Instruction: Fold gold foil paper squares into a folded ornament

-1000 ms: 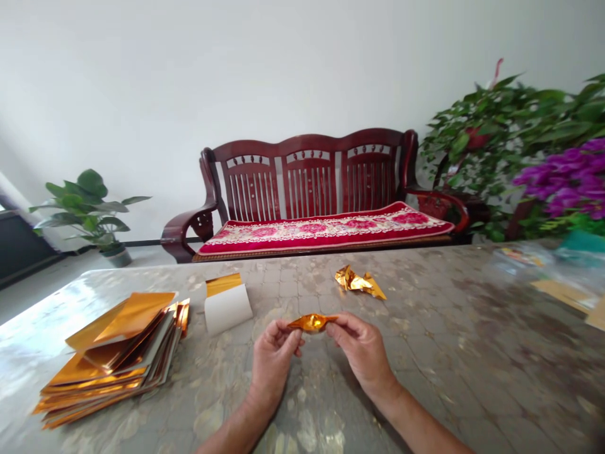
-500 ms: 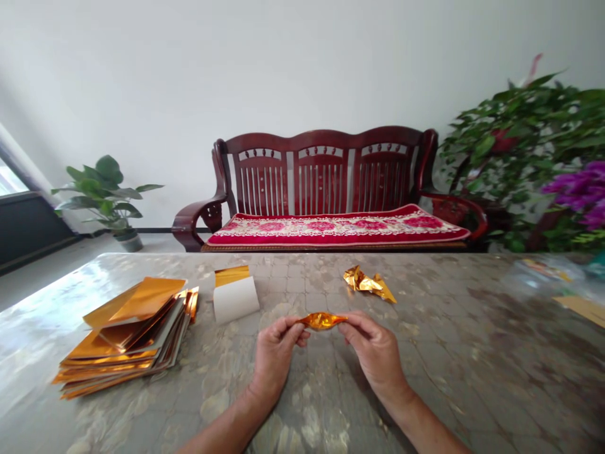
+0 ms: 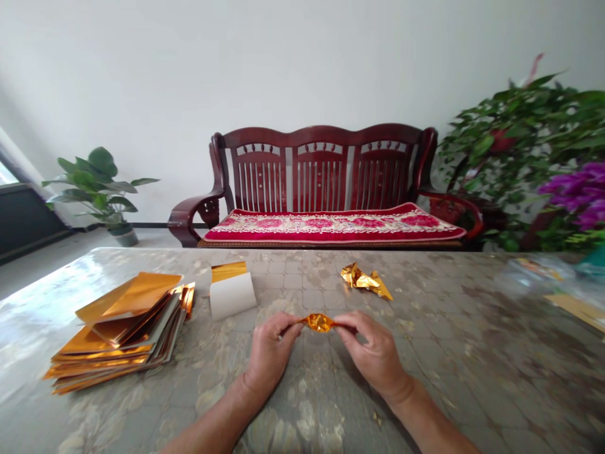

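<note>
Between my two hands is a small piece of gold foil paper [image 3: 319, 323], puffed in the middle and narrowed at both ends. My left hand [image 3: 273, 343] pinches its left end between thumb and fingers. The right end is pinched by my right hand [image 3: 371, 347]. Beyond the hands, slightly right, lies a crumpled gold foil piece [image 3: 366, 281]. A curled sheet [image 3: 232, 296] with a pale back and gold face rests beyond my left hand. Farther left is an uneven stack of gold foil sheets [image 3: 118, 340].
The patterned table [image 3: 302, 403] spreads under everything. Clear plastic packaging [image 3: 534, 277] and a flat tan piece [image 3: 576, 310] lie at the right. Behind the table stands a dark red wooden bench [image 3: 319, 135], with potted plants [image 3: 101, 189] on the left and leafy greenery [image 3: 515, 139] on the right.
My right hand has shifted a little to the left along the foil, so the part showing between my hands is shorter and more bunched. The view has moved slightly.
</note>
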The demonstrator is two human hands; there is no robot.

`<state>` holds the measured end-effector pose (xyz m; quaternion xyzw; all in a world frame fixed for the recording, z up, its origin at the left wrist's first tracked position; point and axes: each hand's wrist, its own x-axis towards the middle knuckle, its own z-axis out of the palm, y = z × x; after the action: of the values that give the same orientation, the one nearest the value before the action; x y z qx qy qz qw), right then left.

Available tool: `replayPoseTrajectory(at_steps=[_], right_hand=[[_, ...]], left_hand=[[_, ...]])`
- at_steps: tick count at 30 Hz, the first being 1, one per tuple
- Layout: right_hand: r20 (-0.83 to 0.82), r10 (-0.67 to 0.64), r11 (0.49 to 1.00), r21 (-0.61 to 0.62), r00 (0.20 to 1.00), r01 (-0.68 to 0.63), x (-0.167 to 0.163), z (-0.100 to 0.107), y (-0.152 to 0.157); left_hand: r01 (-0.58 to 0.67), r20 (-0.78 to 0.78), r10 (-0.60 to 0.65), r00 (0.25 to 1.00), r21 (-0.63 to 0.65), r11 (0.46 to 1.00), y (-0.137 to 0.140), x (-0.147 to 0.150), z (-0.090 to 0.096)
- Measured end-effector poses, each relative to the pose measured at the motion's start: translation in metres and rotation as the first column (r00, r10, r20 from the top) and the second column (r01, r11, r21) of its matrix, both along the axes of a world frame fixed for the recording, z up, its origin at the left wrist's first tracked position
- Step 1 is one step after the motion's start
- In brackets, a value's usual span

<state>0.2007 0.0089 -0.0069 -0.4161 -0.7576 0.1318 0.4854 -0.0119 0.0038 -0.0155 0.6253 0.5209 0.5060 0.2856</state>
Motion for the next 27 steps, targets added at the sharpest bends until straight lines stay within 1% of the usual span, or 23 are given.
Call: replayPoseTrajectory(at_steps=[2,4,8,12,16,22,27], right_hand=[[0.093,0.065,0.998,0.018,0.994,-0.067,0.003,0.0,0.0],[0.16,0.101,0.994,0.011,0.982,-0.104,0.004,0.0,0.0],[0.201,0.081,0.996,-0.045,0.976,-0.073,0.002,0.0,-0.001],[0.175,0.044,0.994,-0.102,0.984,-0.026,0.001,-0.002,-0.001],[0.11,-0.008,0.987,-0.161,0.994,0.026,0.0,-0.006,0.001],[0.057,-0.048,0.946,-0.317,0.997,0.063,-0.007,-0.007,-0.001],[-0.002,-0.085,0.924,-0.374,0.996,0.078,-0.013,-0.007,-0.002]], left_hand=[[0.019,-0.042,-0.019,0.999,0.004,1.0,0.0,0.0,0.001],[0.027,-0.079,-0.027,0.997,0.0,1.0,0.0,0.001,0.0],[0.028,-0.088,-0.03,0.996,-0.022,0.999,0.001,0.001,-0.002],[0.038,-0.06,-0.04,0.997,-0.034,0.999,0.0,0.003,-0.001],[0.054,-0.117,-0.056,0.992,-0.023,0.998,-0.002,0.005,-0.001],[0.089,-0.155,-0.098,0.983,-0.065,0.994,0.0,0.007,-0.008],[0.121,-0.231,-0.14,0.963,-0.096,0.988,-0.001,0.012,-0.006]])
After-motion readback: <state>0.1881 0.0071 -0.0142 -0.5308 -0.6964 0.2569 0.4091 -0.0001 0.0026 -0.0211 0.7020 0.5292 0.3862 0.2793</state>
